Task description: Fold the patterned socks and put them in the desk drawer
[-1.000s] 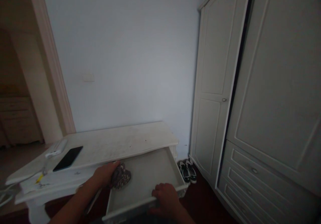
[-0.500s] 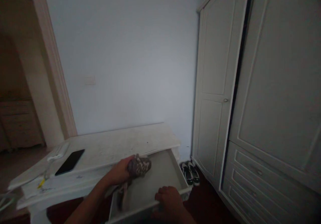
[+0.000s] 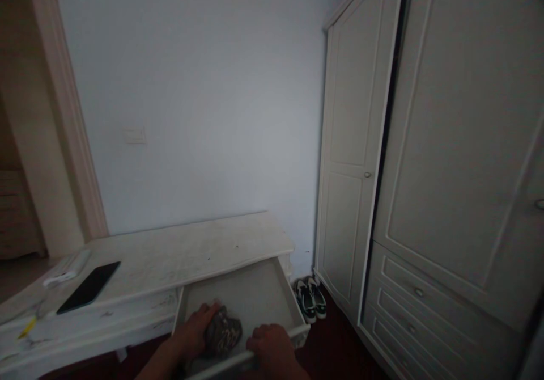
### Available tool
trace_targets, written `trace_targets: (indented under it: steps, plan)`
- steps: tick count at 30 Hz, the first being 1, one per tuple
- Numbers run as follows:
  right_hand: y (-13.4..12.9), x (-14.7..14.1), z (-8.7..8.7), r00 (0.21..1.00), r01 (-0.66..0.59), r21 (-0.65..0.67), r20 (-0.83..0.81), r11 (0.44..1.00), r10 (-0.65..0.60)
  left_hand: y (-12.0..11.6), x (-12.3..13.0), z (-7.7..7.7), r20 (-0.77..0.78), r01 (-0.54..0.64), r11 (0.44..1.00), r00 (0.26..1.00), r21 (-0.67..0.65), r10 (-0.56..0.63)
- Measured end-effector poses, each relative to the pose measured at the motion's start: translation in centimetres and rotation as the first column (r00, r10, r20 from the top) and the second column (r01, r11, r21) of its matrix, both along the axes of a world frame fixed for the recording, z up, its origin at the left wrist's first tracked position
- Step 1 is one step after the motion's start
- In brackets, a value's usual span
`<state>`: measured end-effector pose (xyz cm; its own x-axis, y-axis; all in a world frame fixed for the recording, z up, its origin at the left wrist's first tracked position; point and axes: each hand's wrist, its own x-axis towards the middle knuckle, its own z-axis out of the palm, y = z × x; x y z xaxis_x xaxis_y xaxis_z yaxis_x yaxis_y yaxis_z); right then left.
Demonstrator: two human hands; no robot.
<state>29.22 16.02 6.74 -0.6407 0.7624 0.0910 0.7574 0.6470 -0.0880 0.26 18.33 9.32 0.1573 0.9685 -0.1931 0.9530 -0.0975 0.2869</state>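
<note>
Left hand: from the head view, I see the left hand (image 3: 198, 330) closed around the left side of a dark patterned bundle (image 3: 223, 333).
Bundle: it is inside the open drawer (image 3: 253, 292), just to the right of the left hand and to the left of the right hand; I cannot tell if it touches the bottom.
Right hand: the right hand (image 3: 274, 347) has its fingers curled over the front edge of the drawer, gripping it.
Drawer: it is pulled out from the white table (image 3: 178, 255), and its grey floor shows beyond both hands.
Phone: a dark, flat phone (image 3: 90, 287) lies on the table, well to the left of the left hand.
White device: a white device (image 3: 68, 267) lies farther left from this hand, just beside the phone.
Shoes: a pair of dark and white shoes (image 3: 310, 299) stands on the floor, beyond the right hand and to its right.
Wardrobe: the pale wardrobe (image 3: 346, 210) rises to the right of the right hand.
</note>
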Motion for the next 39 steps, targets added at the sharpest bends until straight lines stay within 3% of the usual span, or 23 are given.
trace_targets:
  steps: [5, 9, 12, 15, 19, 24, 28, 33, 39]
  plan:
    - [-0.4, 0.2, 0.5, 0.999, -0.002, -0.008, -0.042, 1.000, 0.002, 0.4, 0.7, 1.1, -0.028, 0.050, 0.995, 0.998, -0.086, -0.053]
    - [-0.9, 0.4, 1.3, 0.999, 0.010, -0.024, -0.049, 1.000, -0.011, -0.9, 0.7, 2.0, 0.089, 0.058, 0.995, 0.995, -0.076, -0.052]
    - [-1.4, 0.4, 3.1, 0.991, 0.023, -0.057, -0.132, 0.998, -0.031, -2.6, 0.7, 2.3, 0.190, 0.006, 1.000, 0.982, 0.010, -0.007]
    - [-1.4, -0.4, 5.5, 0.954, -0.031, -0.123, -0.299, 0.992, -0.007, -4.1, 1.0, 2.1, 0.183, -0.038, 0.988, 0.983, 0.148, 0.011]
    - [0.0, -4.2, 7.5, 0.928, -0.081, -0.164, -0.374, 0.983, 0.014, -5.1, 1.2, 0.8, 0.146, -0.089, 0.947, 0.988, 0.310, 0.045]
    - [2.8, -10.6, 6.6, 0.971, -0.144, -0.196, -0.216, 0.970, 0.101, -5.4, 0.8, -1.3, 0.245, -0.121, 0.831, 0.969, 0.543, -0.019]
    - [4.3, -13.8, 5.5, 0.970, -0.217, -0.178, -0.146, 0.960, 0.192, -5.3, 0.8, -1.8, 0.269, -0.179, 0.783, 0.963, 0.596, 0.016]
    - [5.5, -14.5, 4.6, 0.983, -0.169, -0.141, -0.088, 0.975, 0.158, -5.4, 1.1, -0.9, 0.224, -0.185, 0.807, 0.972, 0.561, 0.067]
    - [5.6, -13.3, 3.4, 0.990, -0.115, -0.158, -0.097, 0.981, 0.100, -5.9, 1.1, 0.5, 0.133, -0.174, 0.874, 0.983, 0.454, 0.127]
